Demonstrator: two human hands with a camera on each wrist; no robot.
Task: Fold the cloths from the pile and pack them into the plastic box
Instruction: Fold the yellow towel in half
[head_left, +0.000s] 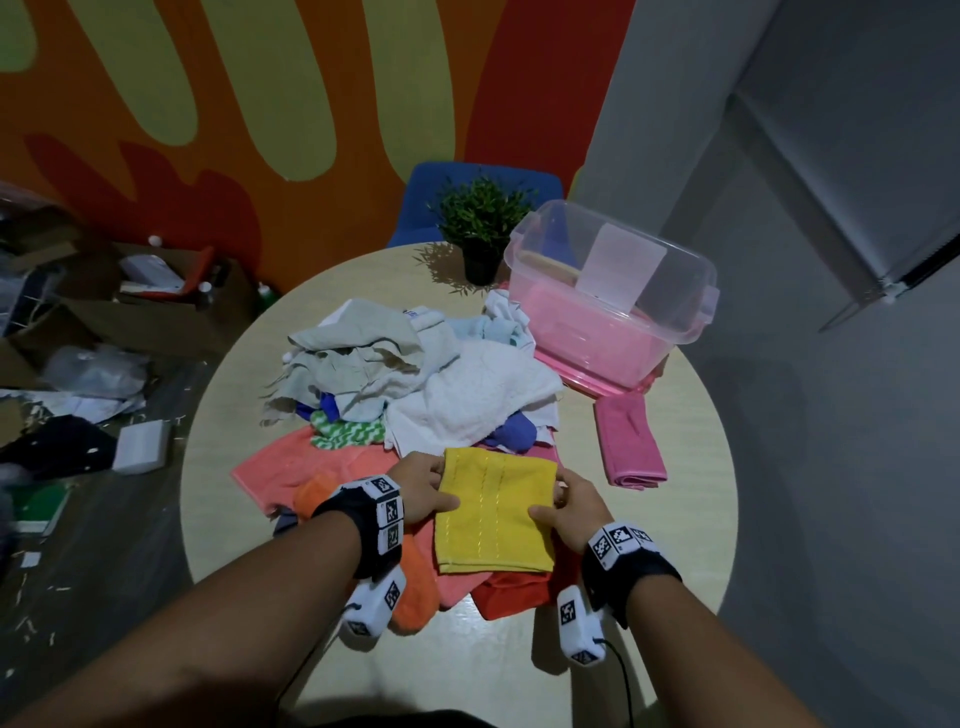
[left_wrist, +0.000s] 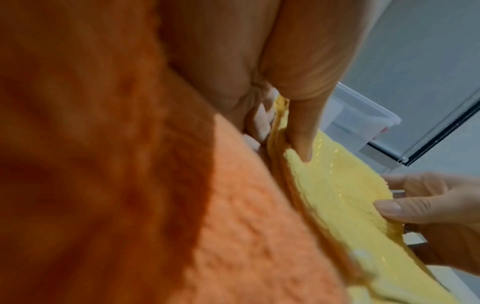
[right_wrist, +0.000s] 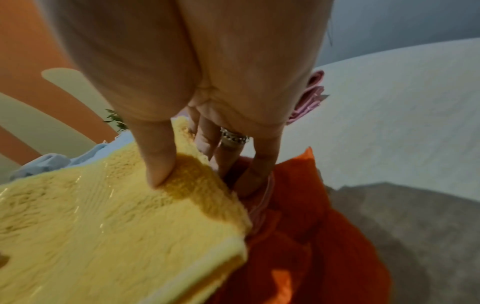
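Could slip: loose layers of the folded yellow cloth (head_left: 493, 512), pinched only at the side edges over the orange cloths (head_left: 415, 582), splaying open once carried. Left hand (head_left: 423, 491) and right hand (head_left: 571, 512) flanking it, thumbs on top, fingers (right_wrist: 255, 170) curled beneath. Beyond, pile (head_left: 415, 379) on the table (head_left: 691, 499); farthest right, plastic box (head_left: 613, 306).

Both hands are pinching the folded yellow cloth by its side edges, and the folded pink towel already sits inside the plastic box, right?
Not quite. The left hand and right hand do pinch the yellow cloth by its sides, but the head view shows the folded pink towel lying on the table, in front of the plastic box.
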